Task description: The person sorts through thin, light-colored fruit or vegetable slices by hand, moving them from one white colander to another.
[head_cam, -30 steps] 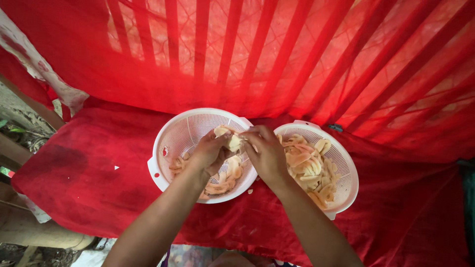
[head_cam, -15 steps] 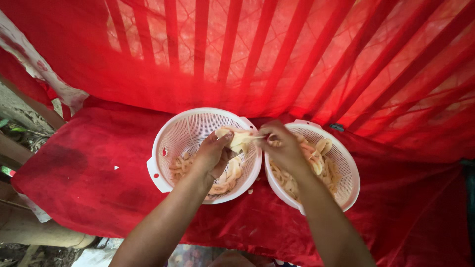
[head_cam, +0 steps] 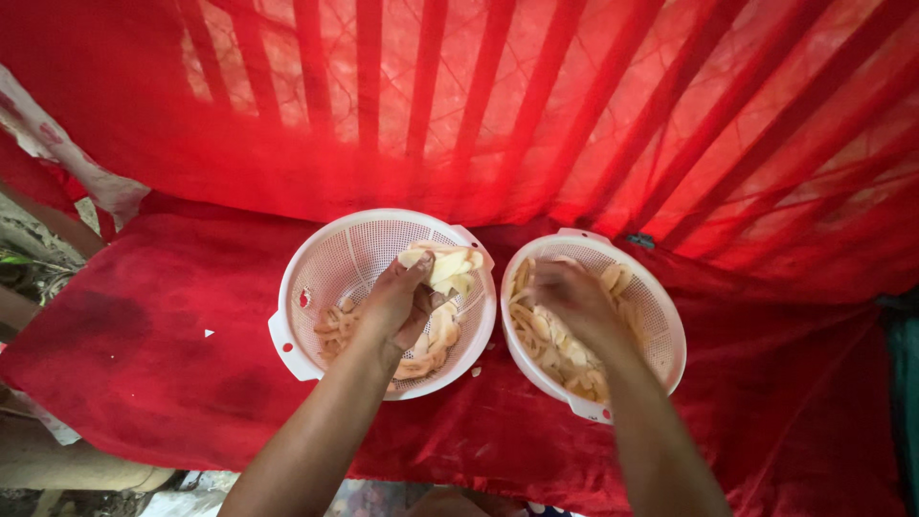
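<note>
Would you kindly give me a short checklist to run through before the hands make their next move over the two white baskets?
1. Left hand has a firm hold on the pale slices: ok, fingers are closed round them above the left basket.
2. Right hand holds something: cannot tell, it is blurred over the right basket.
3. Both baskets sit flat on the red cloth: ok.
4. Baskets apart, not overlapping: ok, a narrow strip of cloth shows between them.
5. Slices kept inside the baskets: not ok, a small scrap lies on the cloth between them.
</note>
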